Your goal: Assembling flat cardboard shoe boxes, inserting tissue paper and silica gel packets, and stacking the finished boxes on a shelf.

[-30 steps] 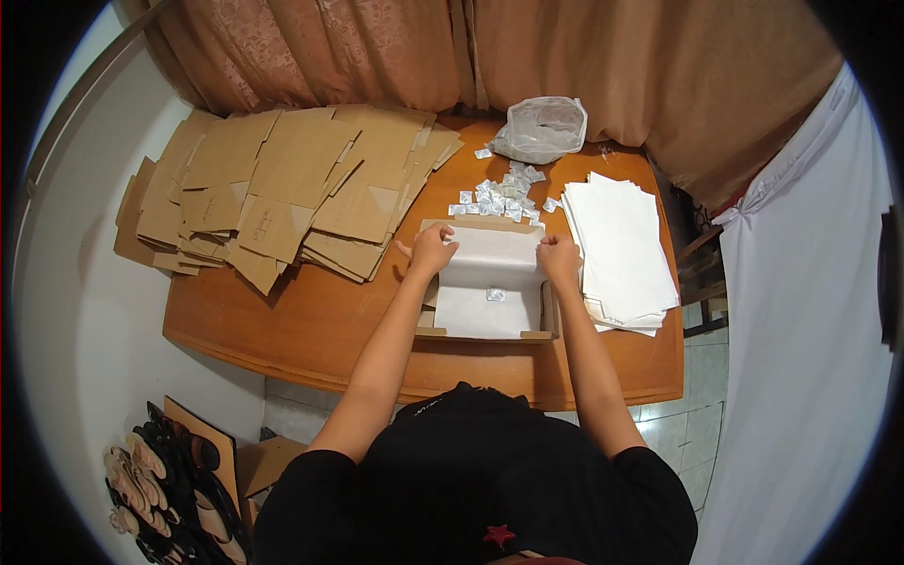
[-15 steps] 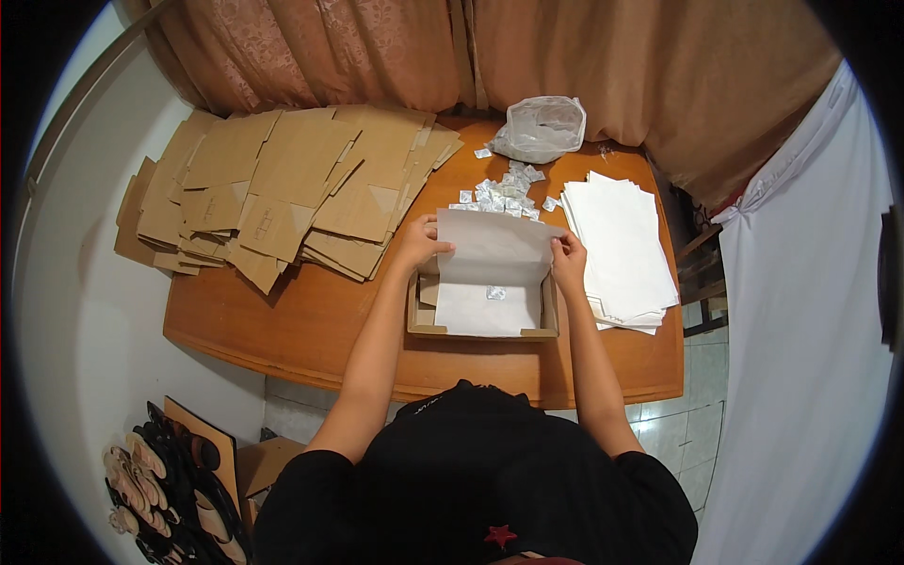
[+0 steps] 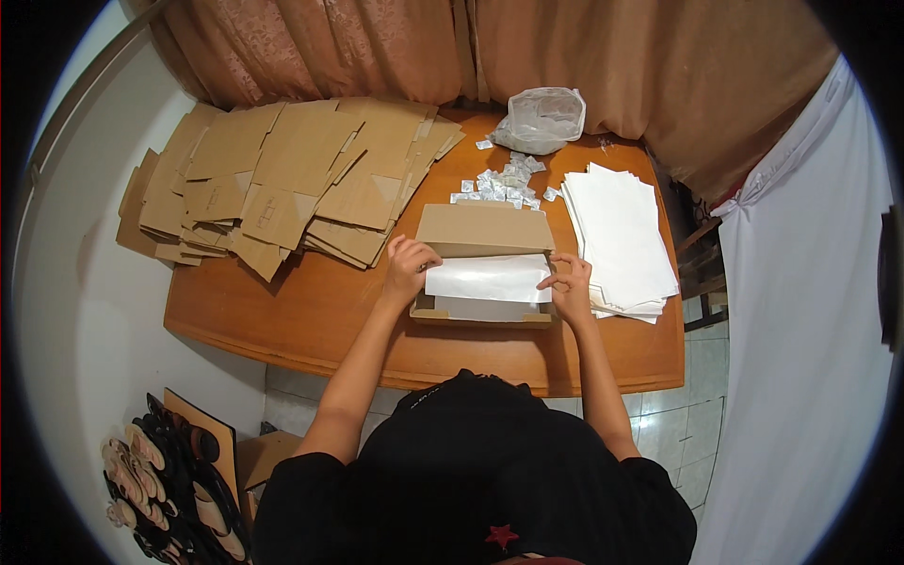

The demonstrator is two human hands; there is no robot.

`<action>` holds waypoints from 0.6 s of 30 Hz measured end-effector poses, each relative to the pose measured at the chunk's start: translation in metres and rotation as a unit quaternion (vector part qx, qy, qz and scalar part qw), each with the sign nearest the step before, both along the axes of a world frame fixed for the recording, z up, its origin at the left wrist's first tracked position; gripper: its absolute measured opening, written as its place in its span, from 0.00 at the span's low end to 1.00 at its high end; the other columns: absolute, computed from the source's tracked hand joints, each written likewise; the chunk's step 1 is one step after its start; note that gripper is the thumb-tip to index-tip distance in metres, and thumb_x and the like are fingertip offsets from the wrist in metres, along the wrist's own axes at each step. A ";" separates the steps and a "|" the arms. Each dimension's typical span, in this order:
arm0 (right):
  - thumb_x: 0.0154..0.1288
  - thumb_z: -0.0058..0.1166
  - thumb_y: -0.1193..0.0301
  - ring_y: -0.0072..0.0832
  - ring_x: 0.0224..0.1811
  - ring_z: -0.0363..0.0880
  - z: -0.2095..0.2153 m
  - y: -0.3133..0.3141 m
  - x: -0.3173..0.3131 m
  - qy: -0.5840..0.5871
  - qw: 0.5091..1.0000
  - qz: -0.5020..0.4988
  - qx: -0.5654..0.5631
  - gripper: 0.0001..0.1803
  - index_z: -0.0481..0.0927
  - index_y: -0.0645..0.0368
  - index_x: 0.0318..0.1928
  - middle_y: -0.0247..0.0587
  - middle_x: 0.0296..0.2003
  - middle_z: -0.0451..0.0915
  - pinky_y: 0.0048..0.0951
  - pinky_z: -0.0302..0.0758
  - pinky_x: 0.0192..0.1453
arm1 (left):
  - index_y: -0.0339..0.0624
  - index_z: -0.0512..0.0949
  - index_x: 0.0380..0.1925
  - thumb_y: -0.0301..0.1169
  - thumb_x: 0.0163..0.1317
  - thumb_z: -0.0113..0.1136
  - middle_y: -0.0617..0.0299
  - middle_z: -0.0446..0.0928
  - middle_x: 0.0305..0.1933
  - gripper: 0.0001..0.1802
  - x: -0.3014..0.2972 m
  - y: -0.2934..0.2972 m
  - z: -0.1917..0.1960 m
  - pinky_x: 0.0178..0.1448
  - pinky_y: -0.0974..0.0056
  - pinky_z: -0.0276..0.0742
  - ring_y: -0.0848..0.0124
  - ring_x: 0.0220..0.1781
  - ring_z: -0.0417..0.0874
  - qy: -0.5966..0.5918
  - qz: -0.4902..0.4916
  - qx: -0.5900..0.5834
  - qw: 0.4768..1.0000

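A sheet of white paper (image 3: 485,280) is folded over inside an open cardboard box (image 3: 482,321), its flap bent forward. My left hand (image 3: 409,268) is closed on the paper's left edge. At the right edge, my right hand (image 3: 573,285) has its fingers apart, with a fingertip touching the paper. The box's raised lid (image 3: 485,229) stands behind the fold. The folded sheet hides most of the box's inside. Small white packets (image 3: 508,184) lie in a loose heap beyond the lid.
Flattened cardboard boxes (image 3: 292,179) are piled on the left of the wooden table (image 3: 301,325). A stack of white paper (image 3: 617,240) lies on the right. A clear plastic bag (image 3: 544,121) stands at the back. Shoes (image 3: 155,471) hang at lower left.
The paper's raised far part has come down toward me, covering the small packet that lay on the sheet. Both hands moved nearer with it, and the box lid behind now shows.
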State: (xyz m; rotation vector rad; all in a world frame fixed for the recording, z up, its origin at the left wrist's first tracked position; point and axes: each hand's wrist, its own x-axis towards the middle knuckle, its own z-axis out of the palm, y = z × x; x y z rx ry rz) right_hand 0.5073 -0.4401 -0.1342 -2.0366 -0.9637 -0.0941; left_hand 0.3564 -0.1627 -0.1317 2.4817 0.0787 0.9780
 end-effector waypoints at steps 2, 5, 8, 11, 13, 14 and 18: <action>0.34 0.52 0.87 0.39 0.54 0.57 -0.004 -0.003 -0.004 -0.012 1.000 -0.020 0.001 0.17 0.84 0.48 0.19 0.34 0.45 0.73 0.35 0.57 0.60 | 0.49 0.77 0.19 0.25 0.46 0.59 0.70 0.74 0.25 0.04 0.000 -0.001 -0.003 0.54 0.58 0.61 0.70 0.37 0.75 -0.026 -0.006 0.031 0.999; 0.34 0.53 0.87 0.39 0.54 0.57 -0.007 -0.005 -0.008 -0.025 0.999 -0.039 0.002 0.17 0.85 0.47 0.19 0.33 0.46 0.73 0.36 0.58 0.60 | 0.49 0.76 0.19 0.24 0.44 0.59 0.70 0.74 0.24 0.05 -0.001 -0.004 -0.005 0.49 0.60 0.63 0.69 0.37 0.74 -0.051 -0.010 0.075 0.996; 0.35 0.54 0.85 0.39 0.52 0.60 -0.008 -0.006 -0.012 -0.040 0.998 -0.040 0.003 0.17 0.84 0.44 0.18 0.31 0.44 0.75 0.36 0.59 0.58 | 0.48 0.76 0.20 0.23 0.42 0.59 0.71 0.74 0.27 0.06 0.000 0.000 -0.005 0.47 0.60 0.64 0.68 0.39 0.74 0.003 -0.018 0.072 0.997; 0.38 0.52 0.84 0.40 0.54 0.59 -0.004 -0.009 -0.016 -0.046 0.997 -0.008 -0.059 0.15 0.84 0.45 0.18 0.32 0.46 0.74 0.36 0.57 0.59 | 0.48 0.76 0.23 0.22 0.43 0.57 0.71 0.75 0.33 0.07 -0.002 0.008 0.003 0.47 0.60 0.64 0.67 0.43 0.74 0.079 -0.036 0.049 0.995; 0.40 0.52 0.81 0.41 0.55 0.59 -0.004 -0.013 -0.016 -0.045 0.997 -0.007 -0.066 0.13 0.84 0.45 0.19 0.32 0.47 0.73 0.38 0.56 0.60 | 0.48 0.77 0.29 0.24 0.48 0.56 0.68 0.75 0.41 0.08 -0.003 0.004 0.019 0.49 0.59 0.64 0.66 0.49 0.72 0.136 -0.053 0.012 0.989; 0.43 0.52 0.78 0.41 0.55 0.58 -0.003 -0.013 -0.015 -0.045 0.996 0.002 -0.073 0.11 0.84 0.45 0.20 0.33 0.49 0.73 0.39 0.54 0.61 | 0.48 0.77 0.29 0.24 0.48 0.56 0.68 0.75 0.41 0.08 -0.003 -0.001 0.025 0.49 0.59 0.64 0.66 0.49 0.72 0.136 -0.052 0.013 0.989; 0.48 0.52 0.72 0.42 0.57 0.57 0.002 -0.011 -0.011 0.014 0.997 0.023 -0.066 0.08 0.85 0.46 0.22 0.36 0.51 0.71 0.41 0.51 0.63 | 0.50 0.78 0.36 0.38 0.52 0.58 0.65 0.75 0.48 0.12 0.001 -0.024 0.027 0.58 0.56 0.59 0.63 0.56 0.70 0.164 -0.086 -0.055 0.981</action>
